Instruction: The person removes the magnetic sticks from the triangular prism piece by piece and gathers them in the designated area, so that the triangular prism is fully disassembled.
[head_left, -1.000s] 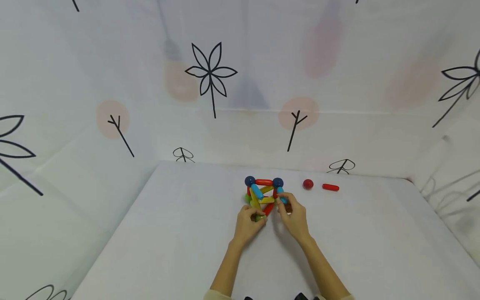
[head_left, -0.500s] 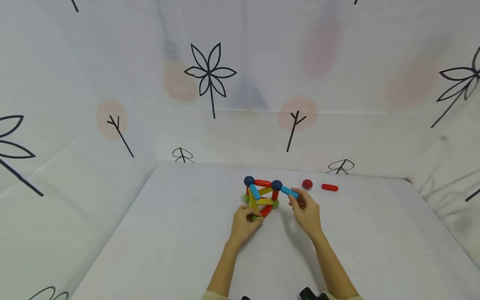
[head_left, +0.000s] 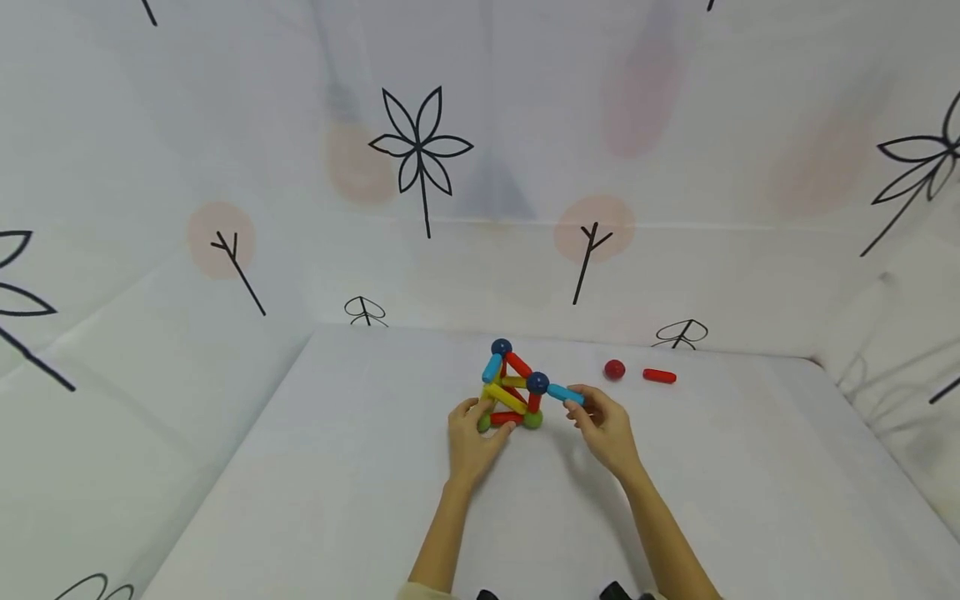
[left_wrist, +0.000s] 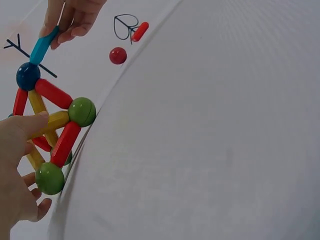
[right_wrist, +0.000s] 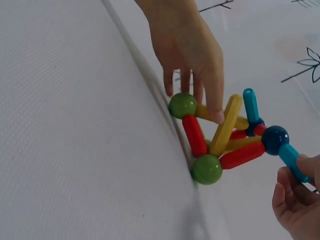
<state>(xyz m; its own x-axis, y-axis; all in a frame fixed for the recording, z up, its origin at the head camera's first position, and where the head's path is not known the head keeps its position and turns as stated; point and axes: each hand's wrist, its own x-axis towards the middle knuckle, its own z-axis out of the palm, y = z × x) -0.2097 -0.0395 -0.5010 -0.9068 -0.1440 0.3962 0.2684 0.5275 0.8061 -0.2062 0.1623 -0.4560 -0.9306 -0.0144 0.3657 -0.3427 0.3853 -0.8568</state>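
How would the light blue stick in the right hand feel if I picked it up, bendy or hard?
The light blue stick is probably hard: it looks straight between the right hand and the dark blue ball. It seems light, since a small pinch holds it. It might be slightly slippery, as it looks smooth.

White table (head_left: 315, 483), stick-and-ball structure (head_left: 507, 398), red ball (head_left: 614, 369), red stick (head_left: 659, 376)

White tabletop (head_left: 300, 500) before a pale backdrop (head_left: 495, 279) with black line-drawn flowers (head_left: 420, 146), twigs (head_left: 586, 260) and faint pink blotches (head_left: 360, 162).
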